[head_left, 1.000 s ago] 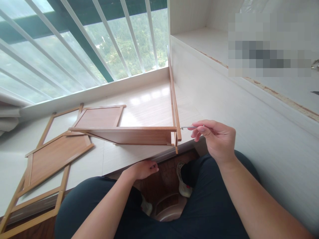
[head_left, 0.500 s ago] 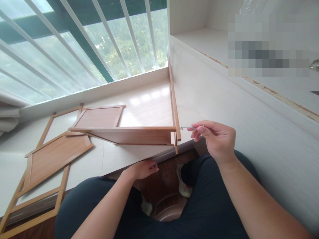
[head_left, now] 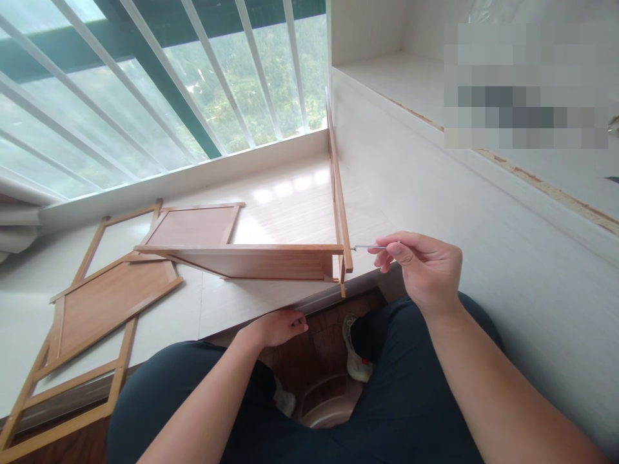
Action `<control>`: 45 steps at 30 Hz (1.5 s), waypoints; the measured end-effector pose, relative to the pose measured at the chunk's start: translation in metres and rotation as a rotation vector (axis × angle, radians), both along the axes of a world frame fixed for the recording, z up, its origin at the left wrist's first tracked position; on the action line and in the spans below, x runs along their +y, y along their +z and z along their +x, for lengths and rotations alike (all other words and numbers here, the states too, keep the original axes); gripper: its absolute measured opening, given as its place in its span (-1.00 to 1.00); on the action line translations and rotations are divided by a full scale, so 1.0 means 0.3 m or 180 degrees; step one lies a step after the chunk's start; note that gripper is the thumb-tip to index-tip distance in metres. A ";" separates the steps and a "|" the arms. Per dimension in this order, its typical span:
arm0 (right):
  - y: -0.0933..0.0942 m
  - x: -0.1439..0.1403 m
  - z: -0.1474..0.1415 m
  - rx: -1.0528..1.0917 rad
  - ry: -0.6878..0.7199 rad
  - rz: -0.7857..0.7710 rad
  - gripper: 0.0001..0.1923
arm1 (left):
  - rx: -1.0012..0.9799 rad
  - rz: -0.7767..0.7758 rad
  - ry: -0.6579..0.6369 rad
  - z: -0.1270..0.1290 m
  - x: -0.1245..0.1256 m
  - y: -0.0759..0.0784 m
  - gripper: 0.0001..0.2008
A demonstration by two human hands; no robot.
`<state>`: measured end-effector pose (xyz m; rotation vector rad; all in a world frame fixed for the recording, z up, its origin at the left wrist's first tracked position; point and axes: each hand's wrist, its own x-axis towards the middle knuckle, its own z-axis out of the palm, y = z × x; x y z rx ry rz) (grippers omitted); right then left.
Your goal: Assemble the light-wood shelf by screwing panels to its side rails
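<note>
While the right hand [head_left: 425, 274] pinches a thin silver metal key [head_left: 371, 247] seated in the upright brown wooden panel [head_left: 340, 212] just left of the fingertips, the left hand [head_left: 278, 327], curled on the white ledge [head_left: 251, 303] below, isn't bracing anything, so I reckon twisting could tip it.

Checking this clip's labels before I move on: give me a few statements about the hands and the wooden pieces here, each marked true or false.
1. The right hand pinches a thin metal tool whose tip meets the upright wooden frame. True.
2. The left hand grips the horizontal wooden panel. False: it rests at the ledge edge, below the panel.
3. Flat wooden frames lie on the ledge to the left. True.
4. The tool points toward the person's knees. False: it points left, at the frame's corner.
5. Both hands hold the tool. False: only the right does.
</note>
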<state>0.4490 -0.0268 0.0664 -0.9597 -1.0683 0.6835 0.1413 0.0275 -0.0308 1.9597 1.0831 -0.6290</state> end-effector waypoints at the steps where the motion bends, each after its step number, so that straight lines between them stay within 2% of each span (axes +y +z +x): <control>1: 0.000 -0.001 0.000 -0.0025 0.0008 -0.0010 -0.93 | -0.0001 -0.0002 -0.0003 0.000 0.000 0.001 -0.50; 26: -0.009 0.001 0.005 -0.0069 -0.0033 0.0140 -0.90 | 0.0070 -0.0003 -0.0038 0.004 0.002 -0.005 -0.51; 35: -0.004 0.000 0.000 -0.0068 -0.0051 0.0195 -0.89 | 0.0086 -0.0055 0.0033 0.015 -0.003 0.012 -0.51; 45: -0.010 0.006 0.003 -0.0063 -0.0104 0.0121 -0.92 | 0.0086 -0.0028 -0.0012 0.005 0.001 -0.004 -0.50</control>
